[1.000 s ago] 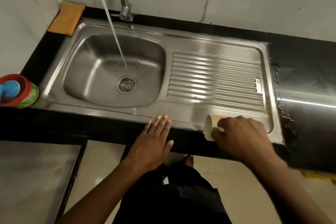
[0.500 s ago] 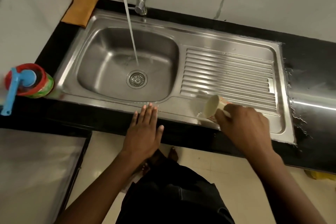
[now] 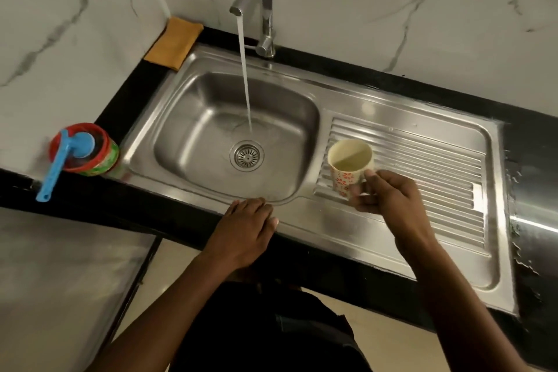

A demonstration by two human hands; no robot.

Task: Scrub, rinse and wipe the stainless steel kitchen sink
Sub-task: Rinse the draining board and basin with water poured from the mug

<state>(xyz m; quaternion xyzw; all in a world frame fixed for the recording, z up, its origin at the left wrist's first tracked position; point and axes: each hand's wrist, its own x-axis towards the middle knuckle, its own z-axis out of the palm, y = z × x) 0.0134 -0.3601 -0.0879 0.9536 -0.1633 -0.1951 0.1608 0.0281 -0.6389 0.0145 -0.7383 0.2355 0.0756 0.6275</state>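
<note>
cup (image 3: 350,167) in right hand (image 3: 389,195)

Floral cup (image 3: 350,164) over steel sink (image 3: 302,93)

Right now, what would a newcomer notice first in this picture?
The water stream running from the tap into the steel sink. Next, the flowered cup held upright in the right hand over the ribbed drainboard, with the left hand resting on the front rim.

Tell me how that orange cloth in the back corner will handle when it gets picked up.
The orange cloth lies flat and folded, so it will probably go floppy and unfold when lifted. It looks thin, likely light. Wet or dry, I cannot tell.
</note>
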